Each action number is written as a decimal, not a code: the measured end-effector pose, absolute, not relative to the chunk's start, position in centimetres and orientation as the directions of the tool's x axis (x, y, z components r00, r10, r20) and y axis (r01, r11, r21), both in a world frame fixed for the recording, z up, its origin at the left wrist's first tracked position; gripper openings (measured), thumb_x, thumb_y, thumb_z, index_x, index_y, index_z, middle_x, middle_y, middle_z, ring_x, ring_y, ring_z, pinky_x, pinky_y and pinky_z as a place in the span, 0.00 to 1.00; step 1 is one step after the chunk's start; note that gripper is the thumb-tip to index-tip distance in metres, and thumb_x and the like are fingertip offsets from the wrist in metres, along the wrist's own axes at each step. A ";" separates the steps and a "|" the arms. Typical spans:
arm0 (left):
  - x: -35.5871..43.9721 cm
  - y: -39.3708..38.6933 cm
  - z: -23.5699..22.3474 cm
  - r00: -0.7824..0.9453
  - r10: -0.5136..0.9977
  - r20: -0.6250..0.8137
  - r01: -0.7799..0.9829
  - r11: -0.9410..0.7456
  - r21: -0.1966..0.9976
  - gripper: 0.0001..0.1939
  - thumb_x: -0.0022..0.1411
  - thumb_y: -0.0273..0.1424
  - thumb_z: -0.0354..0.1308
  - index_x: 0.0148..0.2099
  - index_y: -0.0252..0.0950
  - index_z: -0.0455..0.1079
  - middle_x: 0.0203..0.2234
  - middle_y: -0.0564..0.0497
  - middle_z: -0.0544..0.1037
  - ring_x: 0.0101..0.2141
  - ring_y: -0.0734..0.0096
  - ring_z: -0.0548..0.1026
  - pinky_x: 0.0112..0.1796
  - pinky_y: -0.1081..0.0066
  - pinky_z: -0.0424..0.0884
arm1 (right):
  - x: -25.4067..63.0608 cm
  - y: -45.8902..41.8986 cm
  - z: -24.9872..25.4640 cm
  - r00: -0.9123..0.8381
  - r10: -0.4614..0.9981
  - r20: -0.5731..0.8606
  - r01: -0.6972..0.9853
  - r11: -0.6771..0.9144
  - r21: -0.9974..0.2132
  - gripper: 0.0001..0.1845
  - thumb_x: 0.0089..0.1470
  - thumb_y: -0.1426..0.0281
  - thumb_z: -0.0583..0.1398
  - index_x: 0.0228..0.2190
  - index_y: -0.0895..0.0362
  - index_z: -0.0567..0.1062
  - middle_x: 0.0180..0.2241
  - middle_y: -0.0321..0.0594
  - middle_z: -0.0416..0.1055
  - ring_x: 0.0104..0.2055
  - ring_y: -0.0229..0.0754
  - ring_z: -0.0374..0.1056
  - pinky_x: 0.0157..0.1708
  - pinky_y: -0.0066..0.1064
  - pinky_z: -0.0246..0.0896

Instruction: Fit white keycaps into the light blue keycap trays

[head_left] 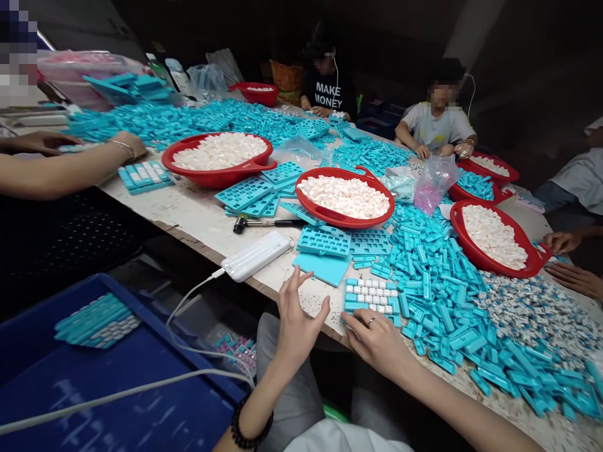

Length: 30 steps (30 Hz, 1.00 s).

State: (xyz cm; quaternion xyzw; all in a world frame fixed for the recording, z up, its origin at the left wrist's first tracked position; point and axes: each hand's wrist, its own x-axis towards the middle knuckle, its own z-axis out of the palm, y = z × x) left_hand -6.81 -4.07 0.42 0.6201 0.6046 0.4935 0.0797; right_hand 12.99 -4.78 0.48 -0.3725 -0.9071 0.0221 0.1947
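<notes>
- Head view, centre: the key block, turquoise with rows of white keys, lies flat on the worktable, just beyond the right hand's fingertips.
- Right hand: fingers bent, a ring on one of them, fingertips at the near edge of the key block. The thumb is largely hidden from this angle, so it cannot be told whether the edge is gripped or only touched.
- Left hand: open, thumb and fingers spread, holding nothing, raised at the table's edge to the left of the key block and apart from it.
- Beyond the left hand: a flat turquoise plate, then slotted frames and a red basin of white caps. A mallet lies farther off to the left.
- Right of the right hand: a loose heap of turquoise bars, close beside the key block.
- Step in hand, as judged: placing or adjusting the key block with the right hand, its visible rows appearing filled.
- Demand of the next move, as judged: a lift would need thumb and fingers closed on opposite faces, the block kept level and clear of the heap.
</notes>
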 end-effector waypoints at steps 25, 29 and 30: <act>-10.4 11.4 6.0 -0.191 0.768 0.612 0.765 -0.274 0.583 0.06 0.65 0.32 0.58 0.37 0.36 0.64 0.35 0.49 0.72 0.42 0.61 0.71 0.47 0.61 0.65 | 15.4 -3.8 -0.2 -0.499 0.609 0.616 0.576 0.764 -0.289 0.21 0.62 0.81 0.50 0.19 0.53 0.57 0.18 0.33 0.56 0.22 0.38 0.55 0.26 0.31 0.50; -12.5 17.0 6.9 -0.235 0.810 0.538 0.792 -0.161 0.589 0.18 0.67 0.37 0.56 0.50 0.26 0.68 0.49 0.42 0.69 0.54 0.51 0.66 0.52 0.54 0.61 | 15.8 -3.7 -1.3 -0.414 0.631 0.656 0.525 0.754 -0.395 0.23 0.62 0.82 0.51 0.18 0.54 0.54 0.17 0.31 0.52 0.20 0.36 0.51 0.26 0.29 0.52; -12.9 17.6 6.8 -0.227 0.816 0.531 0.791 -0.163 0.589 0.19 0.67 0.39 0.55 0.48 0.26 0.70 0.47 0.43 0.70 0.54 0.51 0.66 0.53 0.53 0.61 | 15.8 -3.7 -1.5 -0.402 0.637 0.658 0.513 0.752 -0.414 0.23 0.62 0.81 0.51 0.18 0.54 0.54 0.17 0.31 0.51 0.20 0.35 0.50 0.25 0.29 0.52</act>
